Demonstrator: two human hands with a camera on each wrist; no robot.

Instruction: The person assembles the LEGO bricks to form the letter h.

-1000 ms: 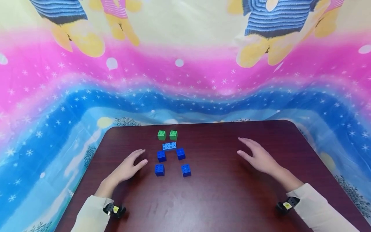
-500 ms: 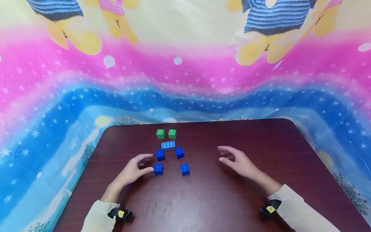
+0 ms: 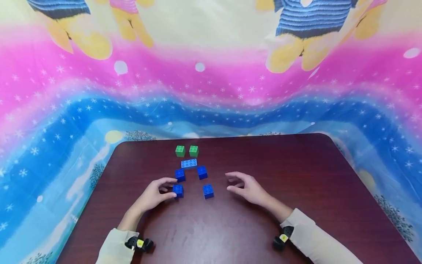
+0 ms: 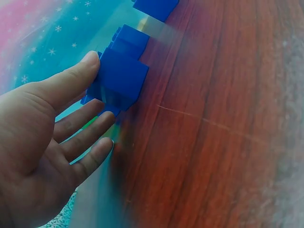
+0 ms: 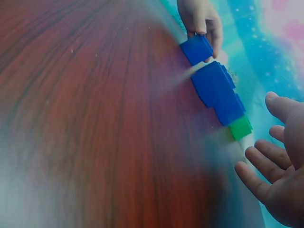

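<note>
My left hand is beside the near-left dark blue toy brick, its thumb at the brick's near side and its index finger reaching past the far side. In the left wrist view the thumb tip overlaps the edge of this brick, while the other fingers extend loosely below. My right hand is held over the table to the right of the near-right dark blue brick, fingers apart and holding nothing. Two more dark blue bricks stand just behind, with a longer light blue brick beyond them.
Two green bricks stand at the back, near the far edge of the dark red-brown table. A colourful printed cloth hangs behind and around the table. A black camera is strapped to each wrist.
My right hand has moved a long way left toward the bricks. My left hand has moved right, up to the near-left blue brick. The bricks keep their arrangement.
</note>
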